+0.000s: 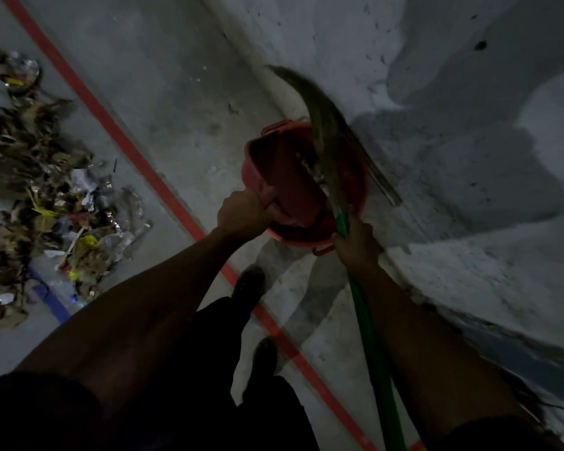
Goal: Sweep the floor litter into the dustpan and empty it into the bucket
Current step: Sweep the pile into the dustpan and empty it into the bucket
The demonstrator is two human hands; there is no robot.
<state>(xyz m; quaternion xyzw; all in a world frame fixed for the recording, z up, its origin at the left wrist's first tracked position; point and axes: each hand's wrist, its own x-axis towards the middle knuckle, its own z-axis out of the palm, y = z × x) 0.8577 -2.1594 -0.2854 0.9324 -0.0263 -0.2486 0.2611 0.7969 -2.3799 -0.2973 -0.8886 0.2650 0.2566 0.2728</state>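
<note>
Both hands are gripping: my left hand [241,211] is clutching the tipped dustpan [284,177] over the bucket [360,193], my right hand [355,244] is clenching the broom [326,138]. Litter [46,190] is lying well left; tipping carelessly, I'm risking scraps spilling past the rim.

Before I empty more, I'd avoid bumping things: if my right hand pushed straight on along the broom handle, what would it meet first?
Probably the red bucket: the right hand grips the broom just short of its rim, though depth is unclear.
</note>
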